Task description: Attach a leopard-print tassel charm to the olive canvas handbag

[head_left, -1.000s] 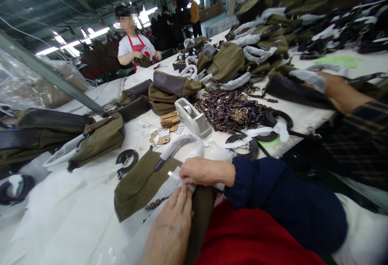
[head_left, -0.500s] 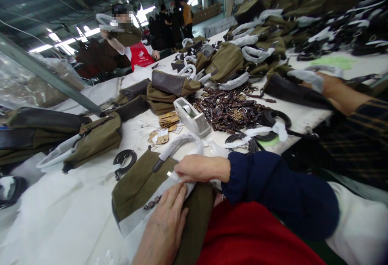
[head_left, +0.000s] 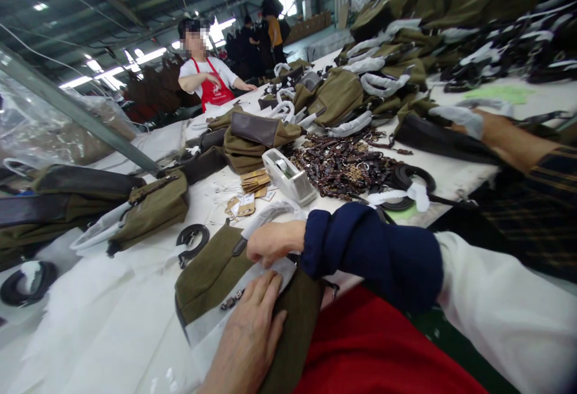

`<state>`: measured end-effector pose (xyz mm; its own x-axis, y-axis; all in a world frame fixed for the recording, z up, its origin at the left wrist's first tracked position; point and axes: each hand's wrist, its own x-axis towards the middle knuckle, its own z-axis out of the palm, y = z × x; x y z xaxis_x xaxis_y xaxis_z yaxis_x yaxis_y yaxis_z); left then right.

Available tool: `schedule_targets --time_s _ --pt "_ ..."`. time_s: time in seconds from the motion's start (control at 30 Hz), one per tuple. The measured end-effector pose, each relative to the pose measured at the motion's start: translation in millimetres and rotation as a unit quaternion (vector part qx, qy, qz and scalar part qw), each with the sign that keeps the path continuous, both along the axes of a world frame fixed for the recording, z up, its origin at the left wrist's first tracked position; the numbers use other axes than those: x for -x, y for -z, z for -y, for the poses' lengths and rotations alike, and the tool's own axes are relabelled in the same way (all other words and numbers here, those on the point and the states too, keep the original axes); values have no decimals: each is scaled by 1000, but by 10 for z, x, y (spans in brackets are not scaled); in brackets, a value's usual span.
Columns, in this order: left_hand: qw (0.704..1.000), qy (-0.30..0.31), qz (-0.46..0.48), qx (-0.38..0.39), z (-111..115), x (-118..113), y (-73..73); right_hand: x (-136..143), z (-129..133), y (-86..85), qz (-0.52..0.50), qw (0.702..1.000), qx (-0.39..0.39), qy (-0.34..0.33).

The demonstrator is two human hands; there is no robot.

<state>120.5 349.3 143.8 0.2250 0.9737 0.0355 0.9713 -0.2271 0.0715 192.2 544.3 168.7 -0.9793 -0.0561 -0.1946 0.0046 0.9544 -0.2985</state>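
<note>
In the head view, an olive canvas handbag [head_left: 207,262] lies on the table right below me. A strip of white tissue paper [head_left: 211,322] runs along its middle, with a short dark chain or beaded piece [head_left: 232,300] on top of it. My left hand [head_left: 247,328] rests flat on the paper and the bag, its fingers stretched out. Just beyond it, my right hand [head_left: 274,241] is closed, fingertips curled down at the paper's upper part beside the wrapped handle [head_left: 270,211]. Whatever those fingertips pinch is hidden.
A tape dispenser [head_left: 288,176], brown tags [head_left: 255,181] and a heap of dark braided charms [head_left: 342,163] lie beyond the bag. Coiled straps [head_left: 193,241] and more olive bags [head_left: 153,211] surround it. A co-worker's arm [head_left: 509,136] reaches in from the right; another person stands across the table.
My right hand has shifted a little up and left along the paper, its wrist now more bent. My left hand stays on the bag. The person across has lowered a bag out of sight.
</note>
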Motion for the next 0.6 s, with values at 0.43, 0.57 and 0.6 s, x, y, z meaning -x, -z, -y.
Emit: schedule_targets --time_s 0.43,0.57,0.6 --pt "998 3 65 18 18 3 -14 -738 397 539 -249 960 55 113" --pt "990 -51 121 -45 -150 71 -95 -721 402 637 -268 958 37 95" --pt "990 -68 113 -52 -209 81 -94 -713 396 629 -267 959 31 91"
